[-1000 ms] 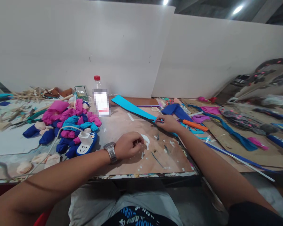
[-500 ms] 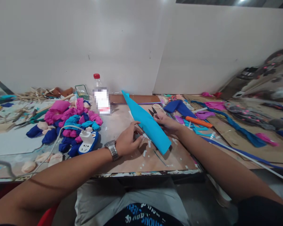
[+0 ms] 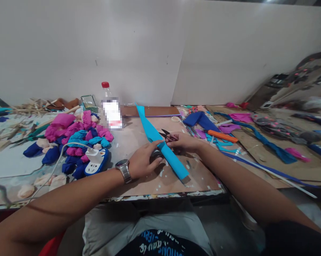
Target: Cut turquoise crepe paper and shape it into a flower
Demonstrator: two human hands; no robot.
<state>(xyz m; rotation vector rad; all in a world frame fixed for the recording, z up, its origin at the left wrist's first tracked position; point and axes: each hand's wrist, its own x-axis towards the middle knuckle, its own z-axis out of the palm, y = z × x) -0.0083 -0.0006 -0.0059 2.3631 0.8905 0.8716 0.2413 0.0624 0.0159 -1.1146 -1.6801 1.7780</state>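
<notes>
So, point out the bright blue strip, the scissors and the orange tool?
Bright blue strip (image 3: 153,133), head view: on its face, near mid-length.
Scissors (image 3: 167,135), head view: near where the blades meet.
Orange tool (image 3: 222,136), head view: middle of its body.

The strip (image 3: 152,131) is bright blue, the bottle cap (image 3: 105,84) red.

Craft strip (image 3: 174,161) between left hand (image 3: 144,159) and right hand (image 3: 185,142), above table (image 3: 135,133). Scissors (image 3: 172,137) in right hand. Left of left hand: socket strip (image 3: 98,165), wrapped bundles (image 3: 67,132) behind it. Bottle (image 3: 112,113) beyond left hand, before wall (image 3: 83,46). Cardboard (image 3: 266,151) right of right hand.
</notes>
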